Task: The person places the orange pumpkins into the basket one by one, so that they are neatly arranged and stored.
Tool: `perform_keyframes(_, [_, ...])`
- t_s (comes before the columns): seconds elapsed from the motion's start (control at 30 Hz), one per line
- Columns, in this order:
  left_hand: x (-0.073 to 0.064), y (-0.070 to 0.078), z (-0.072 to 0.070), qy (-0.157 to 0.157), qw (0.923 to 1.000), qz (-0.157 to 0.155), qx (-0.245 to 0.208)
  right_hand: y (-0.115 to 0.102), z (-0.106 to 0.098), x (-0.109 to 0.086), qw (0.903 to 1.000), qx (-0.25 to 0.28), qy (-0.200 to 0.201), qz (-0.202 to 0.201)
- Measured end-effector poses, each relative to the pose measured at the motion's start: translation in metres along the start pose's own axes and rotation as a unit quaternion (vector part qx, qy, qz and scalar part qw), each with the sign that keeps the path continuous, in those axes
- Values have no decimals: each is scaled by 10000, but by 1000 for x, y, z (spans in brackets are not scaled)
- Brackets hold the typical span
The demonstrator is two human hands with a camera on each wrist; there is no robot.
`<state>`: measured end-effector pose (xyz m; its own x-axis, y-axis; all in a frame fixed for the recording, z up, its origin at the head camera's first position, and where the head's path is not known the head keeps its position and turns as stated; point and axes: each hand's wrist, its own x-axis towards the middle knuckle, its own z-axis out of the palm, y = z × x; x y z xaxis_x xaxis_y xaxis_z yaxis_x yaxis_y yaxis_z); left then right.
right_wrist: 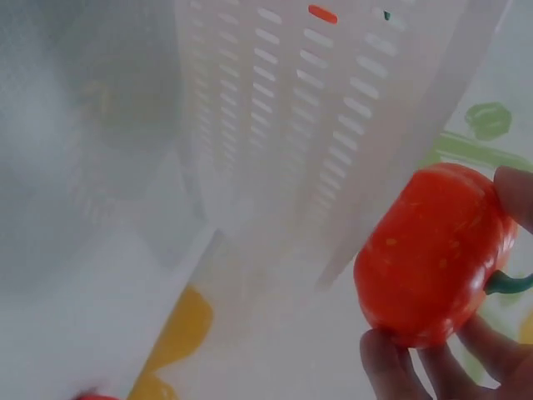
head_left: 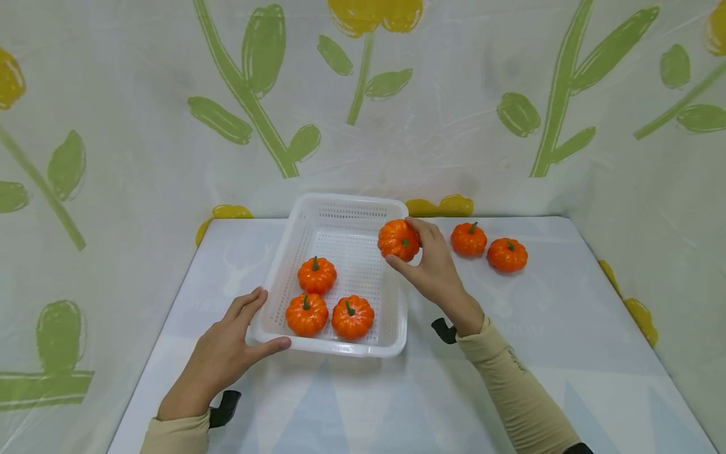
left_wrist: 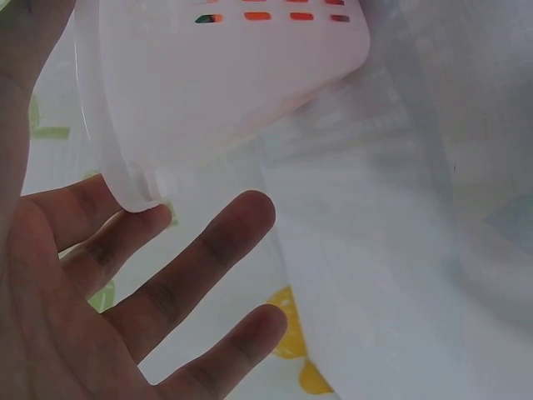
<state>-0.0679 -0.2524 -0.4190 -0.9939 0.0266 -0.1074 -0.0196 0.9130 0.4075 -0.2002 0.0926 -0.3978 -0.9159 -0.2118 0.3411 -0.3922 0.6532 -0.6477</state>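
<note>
My right hand pinches a small orange pumpkin with a green stem between thumb and fingers. It holds this pumpkin over the right side of a white plastic basket. In the right wrist view the pumpkin is beside the perforated basket wall. Inside the basket stand three more pumpkins, one behind and two in front. My left hand grips the basket's near left corner, thumb on the front rim. In the left wrist view, two fingers of the hand touch the rim and two stretch free.
Two pumpkins, the nearer and the farther, lie on the white table right of the basket. A wall covering with printed green stems and yellow flowers rises behind the table and at both sides.
</note>
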Motion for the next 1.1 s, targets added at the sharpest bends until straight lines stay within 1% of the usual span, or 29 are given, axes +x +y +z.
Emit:
perform_keyframes(0.1, [-1,-1,0,-6,10000,-45,20,-1,4,0,9999,65,-58,-73])
perform_keyframes(0.23, [-1,0,0,11,10000,-10,-13,-2,8,1,9997,137,-89,-187])
perform_keyframes(0.4, [0,-1,0,39,10000,31,-28,-4,15,3,9996,84,-210,-161])
perform_keyframes(0.67, [0,-1,1,22,10000,38,-59,-6,24,3,9980,-60,-607,-185])
perform_keyframes(0.9, [0,-1,0,84,9999,130,-16,-8,29,2,9963,-89,-824,-226])
perform_keyframes(1.1, [-1,-2,1,52,9999,131,-26,-6,40,2,9927,-236,-1138,-312])
